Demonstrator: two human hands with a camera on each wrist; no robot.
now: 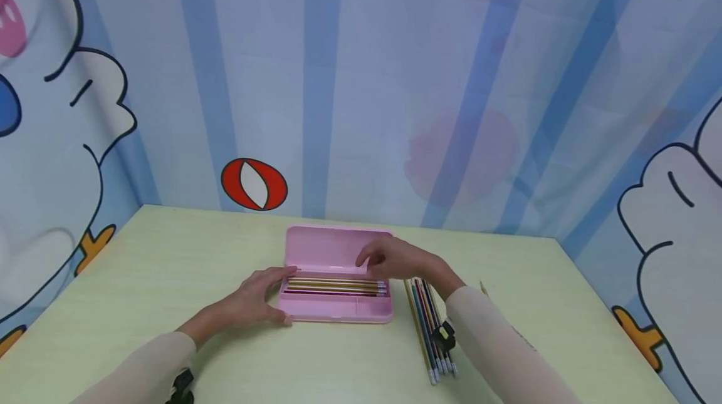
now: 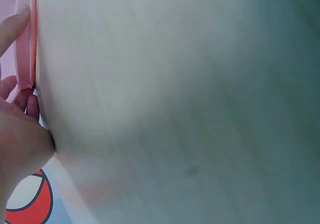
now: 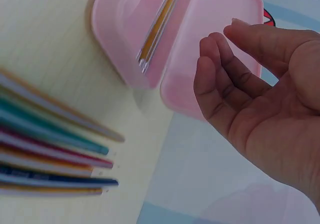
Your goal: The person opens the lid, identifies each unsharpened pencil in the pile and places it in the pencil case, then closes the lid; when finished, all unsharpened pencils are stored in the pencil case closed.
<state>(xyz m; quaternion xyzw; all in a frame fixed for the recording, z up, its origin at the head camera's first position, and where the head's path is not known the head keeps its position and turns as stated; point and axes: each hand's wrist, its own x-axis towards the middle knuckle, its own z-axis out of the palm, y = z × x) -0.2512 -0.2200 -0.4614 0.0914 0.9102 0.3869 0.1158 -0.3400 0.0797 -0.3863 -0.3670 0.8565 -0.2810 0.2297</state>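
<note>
Head view: A pink pencil case [image 1: 324,309] lies on a pale tabletop [image 1: 197,235], its lid [image 1: 324,247] laid back on the far side, with a few stored pencils [image 1: 333,286] lengthwise inside. To the right, near the case, loose pencils [image 1: 427,326] lie in a narrow bundle, partly beneath the person's right forearm.

The likeliest mishap, in this judgement, is a spill: the right sleeve [image 1: 502,341] and the wrist camera [image 1: 444,335] come so close over the bundle that a low sweep of the arm could set the loose pencils rolling. A knock from the right hand [image 1: 397,258] against the lid could tip it or shift the case; should the left hand [image 1: 254,297] ease off, the case might slide, there being little else visible to steady it.

The left hand spans the left end of the case, thumb at the near corner and fingers at the far one, gripping it by the edge. The right hand hovers over the case's right end, its fingers [image 3: 207,81] half bent and the thumb slightly apart from them; the right wrist view shows nothing in their grasp. Whether any fingertip brushes the lid cannot be told.
</note>
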